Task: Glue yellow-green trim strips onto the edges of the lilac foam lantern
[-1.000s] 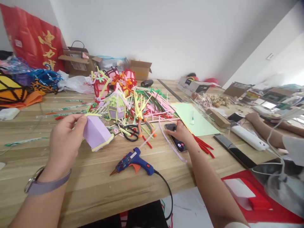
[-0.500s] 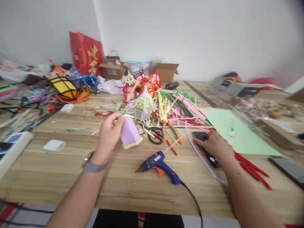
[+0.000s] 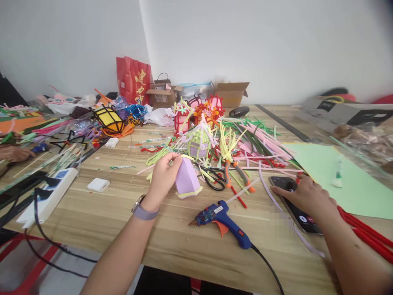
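Observation:
My left hand (image 3: 164,174) pinches the upper edge of a lavender paper box (image 3: 186,180) with pale yellow pipe cleaner along its lower edge. The box is tilted above the table. My right hand (image 3: 313,196) lies palm down with the thumb stretched out, over a black smartphone (image 3: 291,200) and a bundle of red pipe cleaners (image 3: 365,229). Its fingertips are partly hidden. Between my hands lies a blue glue gun (image 3: 227,223) with an orange trigger. Behind it are black-handled scissors (image 3: 216,182) and orange-grey pliers (image 3: 242,176).
Small pipe cleaner lanterns (image 3: 201,141) stand mid-table beside loose pipe cleaners (image 3: 270,141). Green card (image 3: 346,180) lies at right. A white power strip (image 3: 52,196) with black cords and another person's hand (image 3: 15,155) are at left. Boxes and a red bag (image 3: 133,80) line the wall.
The view has swung left, so everything sits further right in the picture and another person's hand shows at the left edge. My hands keep their places at the box and the phone.

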Demonstrator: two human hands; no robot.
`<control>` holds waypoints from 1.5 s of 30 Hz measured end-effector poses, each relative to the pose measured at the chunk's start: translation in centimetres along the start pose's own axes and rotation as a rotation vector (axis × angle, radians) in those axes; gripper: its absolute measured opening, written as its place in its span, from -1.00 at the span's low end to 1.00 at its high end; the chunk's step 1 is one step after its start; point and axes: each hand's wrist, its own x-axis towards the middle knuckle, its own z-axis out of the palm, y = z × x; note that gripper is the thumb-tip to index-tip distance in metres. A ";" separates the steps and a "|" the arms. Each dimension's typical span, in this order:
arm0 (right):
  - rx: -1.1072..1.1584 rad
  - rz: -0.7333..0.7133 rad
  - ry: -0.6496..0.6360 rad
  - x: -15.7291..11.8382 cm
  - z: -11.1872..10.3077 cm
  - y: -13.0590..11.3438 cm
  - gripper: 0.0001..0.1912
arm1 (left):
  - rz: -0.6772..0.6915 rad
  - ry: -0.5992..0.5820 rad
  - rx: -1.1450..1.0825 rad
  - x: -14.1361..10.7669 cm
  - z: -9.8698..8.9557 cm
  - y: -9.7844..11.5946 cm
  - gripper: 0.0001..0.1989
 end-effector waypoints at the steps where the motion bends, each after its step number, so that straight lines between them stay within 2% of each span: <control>1: 0.011 0.024 0.003 0.0 0.1 -0.1 -0.13 | 0.002 -0.001 0.004 0.0 0.0 0.0 -0.78; 4: 0.031 0.046 0.009 0.0 0.4 -0.3 -0.20 | 0.017 -0.007 0.011 0.0 0.1 -0.1 -0.78; 7: -0.007 0.039 0.000 -0.2 0.0 -0.7 -0.16 | 0.008 -0.012 0.019 0.1 0.1 -0.1 -0.78; 11: -0.119 0.097 -0.143 -1.3 -1.7 -1.9 -0.06 | -0.011 0.017 0.045 0.0 0.0 -0.2 -0.81; 16: -0.150 0.112 -0.110 -2.7 -2.5 -3.0 -0.12 | -0.040 0.022 0.049 0.1 -0.2 0.0 -0.78; 20: -0.152 0.118 -0.110 -2.9 -2.2 -2.8 -0.12 | -0.032 -0.015 0.064 0.1 -0.3 0.2 -0.76; 23: -0.152 0.110 -0.101 -2.9 -2.9 -2.7 -0.12 | -0.015 -0.022 0.091 0.2 -0.3 0.2 -0.75; 26: -0.164 0.027 0.009 -3.6 -4.6 -3.5 -0.32 | 0.001 -0.036 0.095 0.2 -0.3 0.1 -0.75; 27: -0.121 -0.065 -0.030 -4.1 -5.2 -4.0 -0.44 | 0.008 -0.046 0.087 0.2 -0.3 0.1 -0.75; 28: -0.039 -0.177 -0.180 -4.7 -5.6 -4.6 -0.50 | 0.016 -0.053 0.077 0.2 -0.3 0.1 -0.75; 30: 0.105 -0.397 -0.567 -6.4 -6.0 -6.3 -0.48 | 0.007 -0.051 0.066 0.2 -0.2 0.1 -0.75; 31: 0.133 -0.486 -0.665 -7.4 -5.9 -7.2 -0.51 | 0.012 -0.042 0.050 0.2 -0.2 0.0 -0.75; 36: 0.020 -0.559 -0.740 -11.0 -3.5 -11.7 -0.73 | -0.002 0.014 0.015 0.5 -0.2 -0.4 -0.77; 39: 0.042 -0.585 -0.762 -11.3 -2.2 -12.6 -0.83 | -0.018 0.020 0.011 0.6 -0.4 -0.6 -0.76; 42: 0.187 -0.604 -0.802 -10.9 -1.9 -12.2 -0.84 | -0.005 0.047 0.024 0.8 -0.7 -0.7 -0.76; 45: 0.493 -0.531 -0.852 -10.7 -2.5 -11.8 -0.76 | 0.008 0.075 0.006 0.9 -0.8 -0.6 -0.76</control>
